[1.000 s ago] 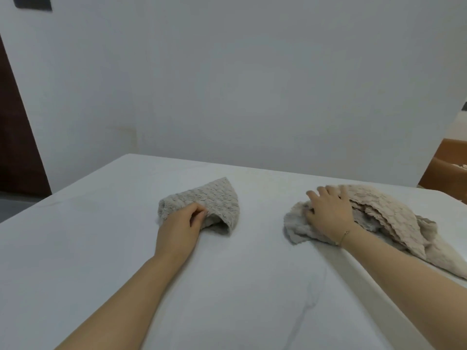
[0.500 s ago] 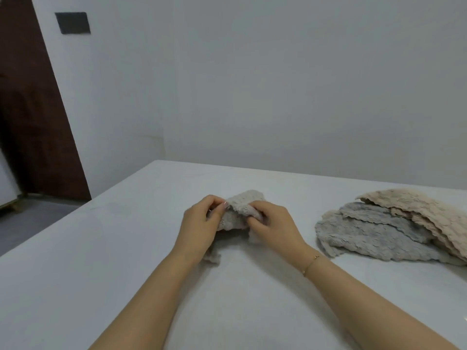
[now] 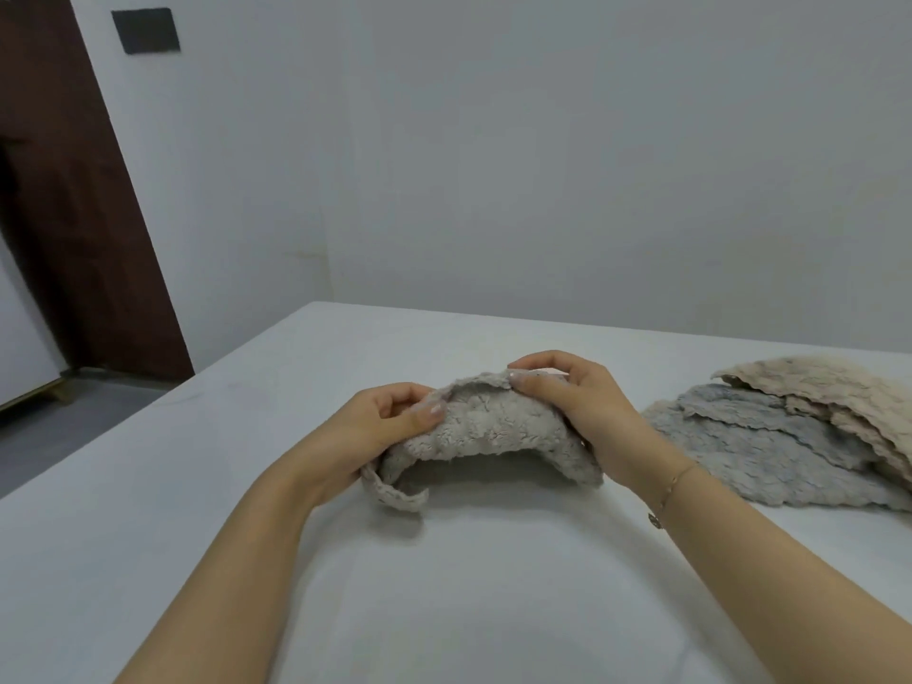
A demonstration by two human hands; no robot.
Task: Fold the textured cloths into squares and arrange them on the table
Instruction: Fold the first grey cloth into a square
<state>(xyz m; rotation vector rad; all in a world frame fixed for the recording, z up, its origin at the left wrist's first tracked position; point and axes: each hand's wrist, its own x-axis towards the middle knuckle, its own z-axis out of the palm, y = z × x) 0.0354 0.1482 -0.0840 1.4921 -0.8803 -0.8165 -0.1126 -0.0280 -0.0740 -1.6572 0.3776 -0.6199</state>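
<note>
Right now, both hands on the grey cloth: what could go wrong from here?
1. The grey cloth arches between the left hand and right hand, pinched only at its top edge; its lower left corner curls loosely, so the fold may come out skewed.
2. The pile of unfolded cloths lies close to the right forearm and may get dragged.

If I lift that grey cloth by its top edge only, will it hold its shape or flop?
Likely flop: the grey cloth already sags in an arch between the left hand and right hand, one corner curling onto the table. It looks light, pinched by fingers alone. Its fluffy texture probably resists slipping.
</note>
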